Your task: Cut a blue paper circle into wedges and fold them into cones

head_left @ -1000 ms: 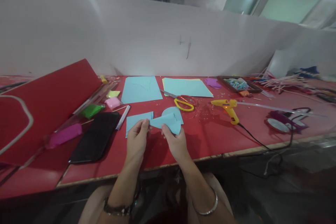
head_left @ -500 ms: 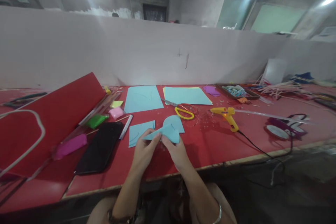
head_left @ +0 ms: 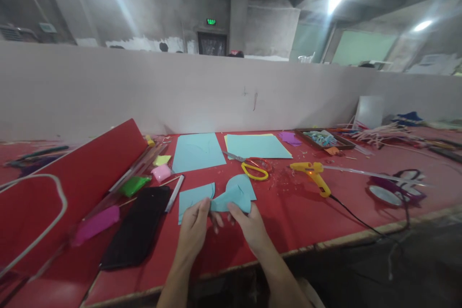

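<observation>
Between my two hands is a curved piece of light blue paper (head_left: 233, 197), held just above the red table. My left hand (head_left: 197, 219) pinches its narrow left end between thumb and fingers. The wider right part is gripped by my right hand (head_left: 249, 224), thumb on top. Right behind it lies a round-topped blue paper cutout (head_left: 243, 183), partly covered by the held piece. A blue paper scrap (head_left: 195, 195) with a drawn curve lies beside my left hand. Scissors with yellow handles (head_left: 254, 172) rest farther back.
Two blue sheets, one plain (head_left: 258, 146) and one marked (head_left: 198, 152), lie near the white partition (head_left: 180, 91). A yellow glue gun (head_left: 312, 175) with a cord lies right. A black phone-like slab (head_left: 139, 226), a marker (head_left: 175, 192) and clay packets (head_left: 133, 186) lie left.
My hands have drawn apart a little, and the left hand has shifted to the paper's narrow end. The whole view has tilted up slightly, so the table sits lower.
</observation>
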The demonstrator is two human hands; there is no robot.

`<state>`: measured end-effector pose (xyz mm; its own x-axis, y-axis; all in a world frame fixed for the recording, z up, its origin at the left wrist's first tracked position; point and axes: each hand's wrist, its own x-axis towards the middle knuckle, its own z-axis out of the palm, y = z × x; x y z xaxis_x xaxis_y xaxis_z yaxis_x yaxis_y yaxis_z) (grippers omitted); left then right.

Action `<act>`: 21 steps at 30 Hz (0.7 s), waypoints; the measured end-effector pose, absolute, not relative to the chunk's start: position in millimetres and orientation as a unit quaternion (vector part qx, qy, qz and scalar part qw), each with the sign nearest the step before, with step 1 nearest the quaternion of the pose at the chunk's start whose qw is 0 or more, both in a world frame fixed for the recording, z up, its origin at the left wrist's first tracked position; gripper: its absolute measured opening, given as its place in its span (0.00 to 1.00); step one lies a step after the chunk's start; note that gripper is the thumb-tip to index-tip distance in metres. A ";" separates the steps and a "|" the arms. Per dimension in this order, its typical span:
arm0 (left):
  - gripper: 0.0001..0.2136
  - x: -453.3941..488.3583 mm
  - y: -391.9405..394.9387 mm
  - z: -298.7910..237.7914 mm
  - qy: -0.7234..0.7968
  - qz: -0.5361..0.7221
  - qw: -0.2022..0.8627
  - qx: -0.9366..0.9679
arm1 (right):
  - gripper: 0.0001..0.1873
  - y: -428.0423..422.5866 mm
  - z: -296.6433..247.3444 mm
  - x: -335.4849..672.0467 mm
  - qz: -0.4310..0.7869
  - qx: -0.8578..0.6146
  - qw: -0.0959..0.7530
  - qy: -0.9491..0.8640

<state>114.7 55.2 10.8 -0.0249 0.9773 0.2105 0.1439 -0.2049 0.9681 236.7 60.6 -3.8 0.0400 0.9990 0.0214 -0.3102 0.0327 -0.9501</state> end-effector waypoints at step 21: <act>0.15 110.2 55.1 -7.0 0.559 0.526 0.319 0.556 | 0.22 64.2 -0.2 238.3 0.470 -0.389 0.533 -0.586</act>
<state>110.2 55.1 -7.0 -0.1785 0.9571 0.2281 0.2845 -0.1718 0.9432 238.3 64.2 -0.2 -0.1295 0.9573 0.2586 -0.0451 0.2548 -0.9659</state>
